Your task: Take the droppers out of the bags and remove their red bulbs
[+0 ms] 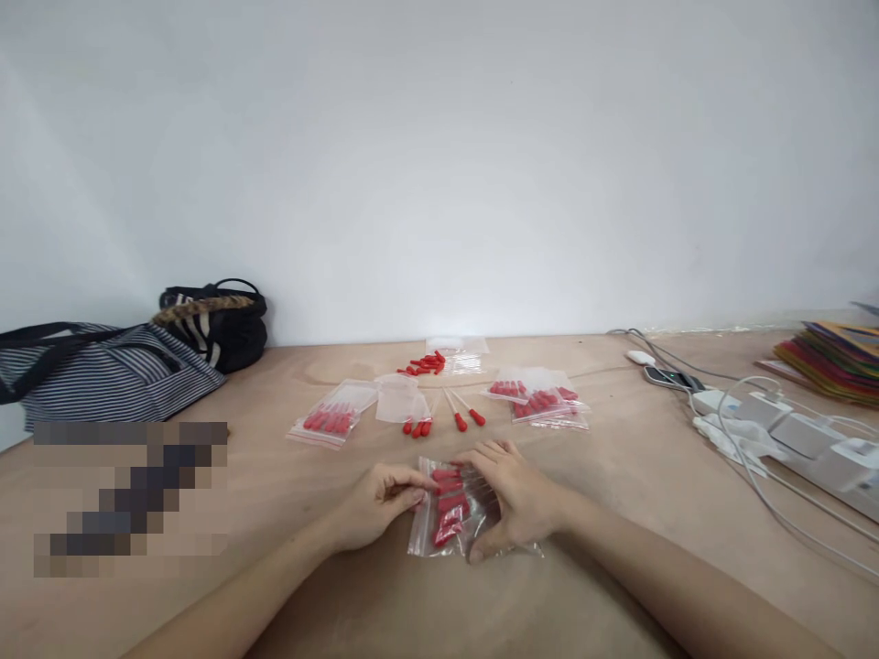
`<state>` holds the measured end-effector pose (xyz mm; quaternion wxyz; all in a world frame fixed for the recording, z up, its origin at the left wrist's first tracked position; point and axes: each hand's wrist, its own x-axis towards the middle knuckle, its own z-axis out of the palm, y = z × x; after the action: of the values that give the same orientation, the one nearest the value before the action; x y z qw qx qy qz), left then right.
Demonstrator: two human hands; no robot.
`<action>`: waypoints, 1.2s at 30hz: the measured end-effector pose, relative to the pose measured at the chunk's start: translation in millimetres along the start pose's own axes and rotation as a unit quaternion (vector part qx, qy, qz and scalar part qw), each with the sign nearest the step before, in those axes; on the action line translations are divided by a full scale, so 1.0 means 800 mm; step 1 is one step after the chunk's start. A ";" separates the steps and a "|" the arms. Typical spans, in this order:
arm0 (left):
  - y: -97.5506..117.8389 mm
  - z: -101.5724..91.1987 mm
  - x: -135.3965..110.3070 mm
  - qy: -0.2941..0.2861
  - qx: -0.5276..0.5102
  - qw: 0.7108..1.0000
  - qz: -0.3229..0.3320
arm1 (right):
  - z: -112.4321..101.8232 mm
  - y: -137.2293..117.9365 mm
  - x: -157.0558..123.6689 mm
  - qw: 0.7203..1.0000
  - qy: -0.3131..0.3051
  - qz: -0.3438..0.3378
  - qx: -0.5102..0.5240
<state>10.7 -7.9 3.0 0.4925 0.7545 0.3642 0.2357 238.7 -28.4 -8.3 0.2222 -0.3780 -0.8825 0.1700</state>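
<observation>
A clear zip bag [446,522] holding several red-bulbed droppers lies flat on the wooden table [275,567] just in front of me. My left hand [381,502] pinches the bag's left top edge with curled fingers. My right hand [515,499] lies over the bag's right side, fingers pressed down on it and thumb at its lower edge. Beyond the hands lie loose red-bulbed droppers [467,416], a filled bag [331,423] to the left, filled bags [542,401] to the right, and an empty clear bag [398,398].
A loose pile of droppers [426,364] and more bags sit near the wall. A striped bag [103,371] and a black bag [220,325] stand at the left. A power strip [803,439] with cables, a phone [669,377] and stacked coloured sheets [834,361] fill the right.
</observation>
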 end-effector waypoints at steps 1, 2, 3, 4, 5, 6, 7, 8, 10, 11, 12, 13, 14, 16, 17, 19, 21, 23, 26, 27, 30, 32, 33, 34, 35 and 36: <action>0.001 -0.002 -0.005 -0.006 0.054 0.998 0.025 | -0.005 0.005 -0.002 1.000 -0.013 -0.005 0.001; 0.001 -0.004 -0.009 -0.010 0.110 0.992 0.055 | -0.009 0.011 -0.005 1.000 -0.028 -0.009 0.003; 0.000 -0.005 -0.012 -0.010 0.165 0.982 0.089 | -0.014 0.017 -0.006 0.999 -0.039 -0.014 0.008; -0.002 -0.005 -0.015 -0.003 0.215 0.968 0.130 | -0.018 0.023 -0.008 0.999 -0.047 -0.019 0.015; -0.004 -0.005 -0.017 0.010 0.258 0.950 0.177 | -0.021 0.028 -0.009 0.998 -0.049 -0.026 0.025; -0.006 -0.005 -0.018 0.025 0.297 0.927 0.228 | -0.022 0.033 -0.009 0.998 -0.046 -0.033 0.035; -0.008 -0.004 -0.019 0.045 0.334 0.899 0.281 | -0.021 0.037 -0.008 0.998 -0.035 -0.037 0.043; -0.009 -0.004 -0.020 0.067 0.366 0.866 0.335 | -0.019 0.040 -0.007 0.998 -0.017 -0.037 0.046; -0.006 -0.004 -0.025 0.085 0.429 0.797 0.417 | -0.011 0.041 -0.003 0.999 0.042 -0.014 0.029; -0.003 -0.004 -0.029 0.080 0.459 0.769 0.438 | -0.006 0.040 0.000 0.997 0.076 0.009 0.009; 0.001 -0.003 -0.035 0.070 0.489 0.748 0.444 | 0.000 0.038 0.002 0.994 0.106 0.036 -0.015; 0.005 -0.002 -0.043 0.060 0.519 0.734 0.433 | 0.004 0.035 0.004 0.989 0.127 0.061 -0.037; 0.010 0.000 -0.051 0.052 0.549 0.727 0.408 | 0.008 0.031 0.006 0.986 0.139 0.079 -0.053; 0.019 0.006 -0.068 0.051 0.588 0.732 0.340 | 0.012 0.026 0.009 0.984 0.142 0.089 -0.066; 0.024 0.010 -0.074 0.047 0.592 0.746 0.301 | 0.013 0.024 0.009 0.984 0.140 0.084 -0.065; 0.034 0.017 -0.078 0.031 0.561 0.798 0.219 | 0.014 0.023 0.009 0.985 0.142 0.076 -0.059; 0.042 0.022 -0.067 0.011 0.492 0.862 0.117 | 0.014 0.026 0.007 0.985 0.149 0.075 -0.052; 0.047 0.024 -0.045 -0.016 0.413 0.910 0.010 | 0.014 0.027 0.005 0.983 0.160 0.077 -0.039; 0.047 0.024 -0.007 0.009 0.348 0.935 -0.060 | 0.015 0.022 0.001 0.982 0.167 0.083 -0.004; 0.045 0.024 0.003 0.022 0.330 0.941 -0.070 | 0.016 0.019 0.001 0.982 0.162 0.091 0.011; 0.035 0.025 0.021 0.056 0.283 0.954 -0.078 | 0.017 0.004 0.004 0.980 0.137 0.138 0.052; 0.027 0.028 0.024 0.073 0.265 0.959 -0.075 | 0.018 -0.005 0.009 0.975 0.111 0.182 0.067; 0.023 0.029 0.025 0.079 0.258 0.960 -0.072 | 0.019 -0.009 0.013 0.972 0.097 0.203 0.074; 0.020 0.030 0.025 0.085 0.252 0.962 -0.068 | 0.020 -0.013 0.017 0.968 0.085 0.221 0.081; 0.016 0.032 0.025 0.091 0.247 0.963 -0.061 | 0.022 -0.015 0.021 0.965 0.075 0.236 0.089; 0.013 0.034 0.026 0.099 0.242 0.964 -0.053 | 0.023 -0.016 0.025 0.961 0.069 0.250 0.097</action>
<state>45.9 -9.8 1.5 0.2683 0.8040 0.4965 0.1872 209.0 -24.3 -12.5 0.2688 -0.5736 -0.7219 0.2783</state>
